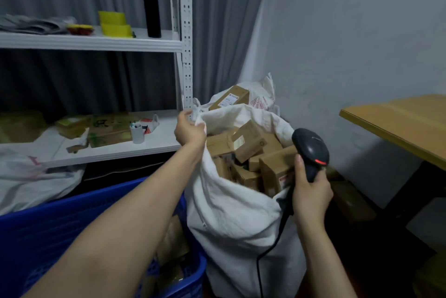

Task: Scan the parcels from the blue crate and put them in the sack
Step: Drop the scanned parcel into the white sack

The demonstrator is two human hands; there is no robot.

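White woven sack (231,213) sits nearly full of brown cardboard parcels (248,143); your left hand (190,131) clamps its rim, your right hand (312,191) grips the black handheld scanner (310,145); release the rim and parcels may spill; more wait in the blue plastic crate (72,203).

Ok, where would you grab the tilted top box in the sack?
Probably across its long sides near the raised end, coming from above: the box lies tilted atop the pile in the sack, upper end clear, lower end wedged among other boxes.
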